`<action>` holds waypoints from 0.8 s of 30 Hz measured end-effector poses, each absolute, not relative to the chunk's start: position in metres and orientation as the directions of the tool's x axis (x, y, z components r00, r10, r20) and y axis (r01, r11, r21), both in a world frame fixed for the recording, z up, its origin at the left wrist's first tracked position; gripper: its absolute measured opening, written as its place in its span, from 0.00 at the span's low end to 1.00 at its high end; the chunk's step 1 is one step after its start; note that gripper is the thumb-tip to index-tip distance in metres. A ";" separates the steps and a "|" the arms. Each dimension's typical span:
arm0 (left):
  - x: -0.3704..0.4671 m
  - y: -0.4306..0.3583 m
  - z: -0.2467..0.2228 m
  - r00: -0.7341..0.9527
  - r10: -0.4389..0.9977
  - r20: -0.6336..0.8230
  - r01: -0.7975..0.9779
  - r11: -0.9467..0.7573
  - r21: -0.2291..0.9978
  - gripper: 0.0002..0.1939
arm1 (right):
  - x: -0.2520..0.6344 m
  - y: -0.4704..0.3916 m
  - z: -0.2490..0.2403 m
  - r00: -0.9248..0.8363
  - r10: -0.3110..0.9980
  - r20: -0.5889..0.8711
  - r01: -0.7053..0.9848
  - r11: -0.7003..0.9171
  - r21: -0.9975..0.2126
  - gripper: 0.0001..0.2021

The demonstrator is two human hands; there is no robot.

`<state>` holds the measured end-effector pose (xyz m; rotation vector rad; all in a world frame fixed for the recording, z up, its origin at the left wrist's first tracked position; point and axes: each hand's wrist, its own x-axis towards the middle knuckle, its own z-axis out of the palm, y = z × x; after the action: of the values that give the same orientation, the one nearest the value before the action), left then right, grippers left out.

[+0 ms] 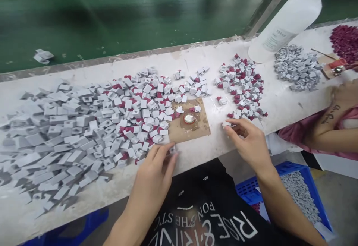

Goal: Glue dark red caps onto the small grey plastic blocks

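My left hand (pixel 155 171) is at the table's front edge, thumb and fingers closed around a small grey block (pixel 172 149) that shows at the fingertips. Between thumb and forefinger my right hand (pixel 248 141) pinches a small light-grey piece (pixel 226 124), just below a pile of grey-and-dark-red pieces (pixel 243 85). Between the hands lies a brown cardboard sheet (pixel 200 128), wet in the middle, with a small round red-rimmed cap (pixel 189 118) on it. Left of the cardboard spreads a large heap of grey blocks (pixel 75 126), mixed with dark-red parts on its right side.
A white squeeze bottle (pixel 288 22) leans at the back right. Beyond it are a grey pile (pixel 298 67), a dark-red pile (pixel 345 43) and a co-worker's arm (pixel 326 123). A blue crate (pixel 313 186) stands below. A green surface (pixel 125 15) runs behind the table.
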<state>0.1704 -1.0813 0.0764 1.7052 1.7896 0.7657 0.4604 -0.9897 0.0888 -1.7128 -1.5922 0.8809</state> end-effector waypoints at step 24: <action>0.182 -1.061 0.092 -0.076 0.894 -0.441 0.006 0.442 0.897 0.12 | 0.441 -0.997 0.087 0.005 0.969 -0.247 0.151 -0.245 -0.958 0.13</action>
<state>0.1819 -1.0613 0.0922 0.8445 1.4613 0.9027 0.4412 -0.9966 0.0870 -1.5011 -1.2028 1.3279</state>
